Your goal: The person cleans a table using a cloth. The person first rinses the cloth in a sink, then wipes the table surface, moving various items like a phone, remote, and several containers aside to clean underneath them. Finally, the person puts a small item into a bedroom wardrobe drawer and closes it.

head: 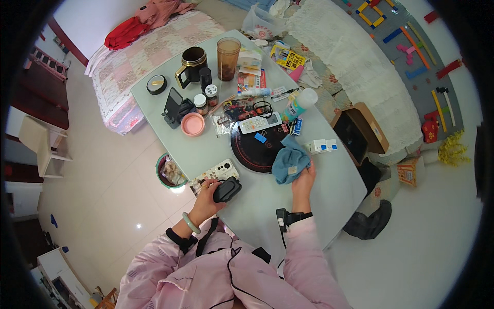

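Observation:
At the table's near left corner my left hand [208,197] grips a small black object [227,189] with a rounded, grooved top; its exact kind is unclear. Under and behind it lies a phone in a patterned white case [220,170]. My right hand [305,179] holds a bunched blue cloth [288,164] with a small pale tag. That cloth overlaps the right edge of a round black cooktop plate [247,154]. On the plate are a white remote control [260,123] and a small blue piece [260,138]. Small white boxes [322,146] stand right of the cloth.
Farther back on the table [266,201] are a pink bowl [192,124], a black folding stand [173,106], lidded jars [200,103], a black mug [193,63], a brown tumbler [228,58] and a turquoise bottle [299,104]. A waste bin [158,170] stands at the left edge; an open cardboard box [366,129] lies right.

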Motion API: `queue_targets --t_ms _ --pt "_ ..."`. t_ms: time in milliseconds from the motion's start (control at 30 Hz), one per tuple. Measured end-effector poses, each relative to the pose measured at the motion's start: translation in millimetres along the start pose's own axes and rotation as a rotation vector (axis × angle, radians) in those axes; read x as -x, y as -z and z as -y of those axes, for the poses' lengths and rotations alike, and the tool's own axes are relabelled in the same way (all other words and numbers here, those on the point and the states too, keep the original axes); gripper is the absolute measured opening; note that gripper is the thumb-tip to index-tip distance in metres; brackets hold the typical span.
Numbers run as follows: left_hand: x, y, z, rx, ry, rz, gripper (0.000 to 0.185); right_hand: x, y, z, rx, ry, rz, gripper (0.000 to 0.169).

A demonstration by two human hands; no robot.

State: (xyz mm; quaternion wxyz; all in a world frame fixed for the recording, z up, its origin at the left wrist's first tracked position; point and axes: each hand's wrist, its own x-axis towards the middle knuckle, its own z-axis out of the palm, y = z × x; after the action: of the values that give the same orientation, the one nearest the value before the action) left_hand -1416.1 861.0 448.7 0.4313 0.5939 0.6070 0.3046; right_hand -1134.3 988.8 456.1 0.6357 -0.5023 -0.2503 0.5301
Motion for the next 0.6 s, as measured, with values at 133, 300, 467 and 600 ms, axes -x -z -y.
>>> queue_targets --t_ms 133,300,467,600 --pt "1 -1 0 -0.020 -0.031 -0.023 0.063 15 -13 -21 0.583 0.196 0.258 0.041" --pt "3 3 4 0.003 -0.016 -0.002 0.064 42 -54 -69 1.259 0.506 0.707 0.046" --pt "10 8 13 0.018 -0.027 -0.046 0.066 17 -74 -78 1.618 0.566 0.727 0.050" --pt "12 14 13 0.026 0.005 -0.057 0.064 -13 -67 -81 1.652 0.575 0.539 0.050"
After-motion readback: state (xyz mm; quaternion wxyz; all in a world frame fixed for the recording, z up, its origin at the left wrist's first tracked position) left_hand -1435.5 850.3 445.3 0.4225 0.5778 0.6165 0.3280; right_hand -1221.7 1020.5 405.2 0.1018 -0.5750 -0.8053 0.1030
